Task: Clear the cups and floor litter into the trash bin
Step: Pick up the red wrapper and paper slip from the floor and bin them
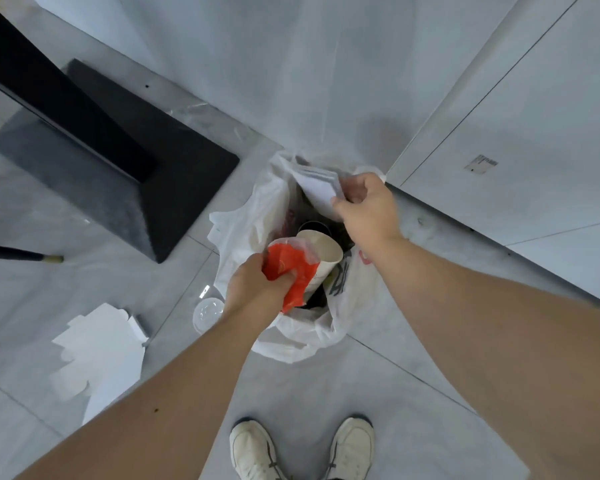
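Gripping red wrapper (291,268) over trash bin (284,341), left hand (253,289)

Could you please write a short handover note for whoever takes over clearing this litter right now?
Left hand: shut on a red wrapper, held over the trash bin.
Right hand: shut on white paper at the bin's far rim.
Done: a paper cup is already inside the bin's white bag.
Left: drop both handfuls, then pick up the clear plastic lid and the flattened white box lying on the floor to the bin's left.
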